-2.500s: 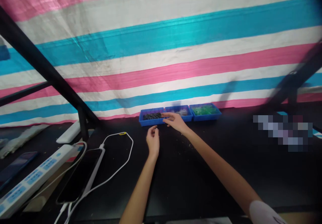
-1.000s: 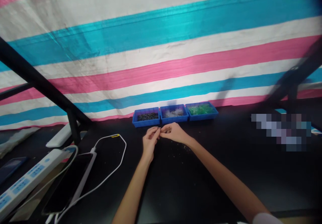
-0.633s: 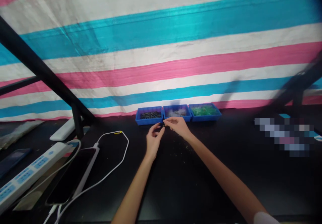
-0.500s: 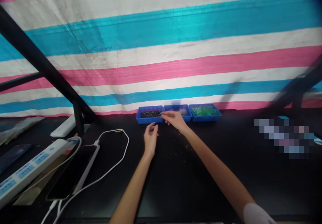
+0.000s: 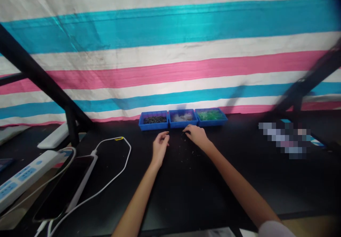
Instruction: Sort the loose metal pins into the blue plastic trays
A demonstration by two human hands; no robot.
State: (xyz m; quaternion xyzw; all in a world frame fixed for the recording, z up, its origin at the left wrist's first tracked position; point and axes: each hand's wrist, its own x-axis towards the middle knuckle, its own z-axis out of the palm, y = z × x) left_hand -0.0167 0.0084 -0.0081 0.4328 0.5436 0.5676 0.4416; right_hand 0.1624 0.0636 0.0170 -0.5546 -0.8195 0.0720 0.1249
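Note:
My left hand [image 5: 160, 147] is just in front of the left blue bin, its fingers curled and the thumb drawn to the forefinger. Whatever it pinches is too small to name. My right hand [image 5: 197, 135] hovers low over the black tabletop, before the middle bin, with its fingertips bent down and drawn together; any small piece between them cannot be made out. The left blue bin [image 5: 153, 126] contains dark screw-like pieces [image 5: 155, 119]. Whitish, clear pieces [image 5: 183, 117] lie in the middle bin [image 5: 183, 124], and green pieces [image 5: 211, 115] fill the right bin [image 5: 212, 122].
Small crumbs [image 5: 193, 152] are scattered on the black table [image 5: 181, 194] beside my right hand. To the left lie a phone [image 5: 64, 187], a white cable [image 5: 127, 162] and a power strip [image 5: 29, 174]. Black frame bars [image 5: 45, 77] slope at both sides before a striped sheet [image 5: 170, 63].
My right hand has come away from the edge of the left and middle bins, moving right and down toward the tabletop. My left hand stays nearly in place. The view has shifted slightly right.

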